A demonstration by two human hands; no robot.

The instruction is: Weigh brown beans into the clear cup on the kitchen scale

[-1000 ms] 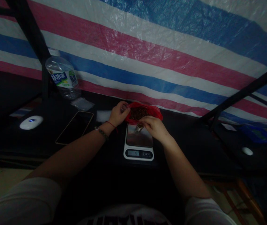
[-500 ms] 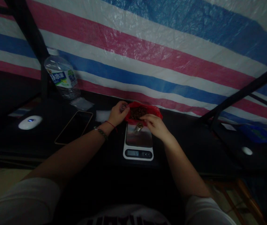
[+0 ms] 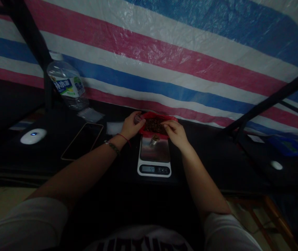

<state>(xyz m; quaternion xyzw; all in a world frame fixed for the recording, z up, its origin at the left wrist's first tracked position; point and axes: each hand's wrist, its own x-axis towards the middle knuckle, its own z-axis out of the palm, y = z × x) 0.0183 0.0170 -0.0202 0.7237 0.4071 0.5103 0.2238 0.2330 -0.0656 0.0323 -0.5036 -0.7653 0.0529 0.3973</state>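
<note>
A red plastic bag (image 3: 149, 135) lies open behind the scale, full of small dark brown bits (image 3: 154, 125). My left hand (image 3: 131, 126) is closed at the bag's left rim, with a small clear, purplish piece (image 3: 137, 119) by its fingers that I cannot name. Over the right side of the bag, my right hand (image 3: 176, 133) has thumb and fingertips pinched together at the brown bits; what is between them is too small to see. On the steel plate of a white digital scale (image 3: 154, 173) stands a small silvery cup (image 3: 154, 140) with brown stuff at its top.
Left of the scale lie a phone (image 3: 83, 141), a white oval device (image 3: 33, 136) and clear plastic bags (image 3: 90, 114). A large clear bottle (image 3: 66, 82) stands at the back left. Striped sheeting (image 3: 164, 62) hangs behind the black table, with dark metal bars (image 3: 269, 103) at both sides.
My right hand has shifted slightly right and away from the cup, its fingertips now at the right part of the brown bits. My left hand stays at the bag's rim.
</note>
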